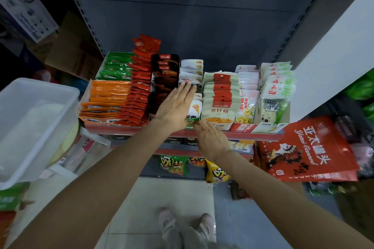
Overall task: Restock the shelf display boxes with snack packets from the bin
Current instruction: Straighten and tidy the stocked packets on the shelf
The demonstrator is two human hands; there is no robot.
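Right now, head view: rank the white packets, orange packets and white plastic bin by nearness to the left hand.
1. white packets: under the left hand, fingers flat on them.
2. orange packets: to its left, beyond the red and black rows.
3. white plastic bin: far left, off the shelf.

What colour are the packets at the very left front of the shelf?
Orange packets, seen in the head view.
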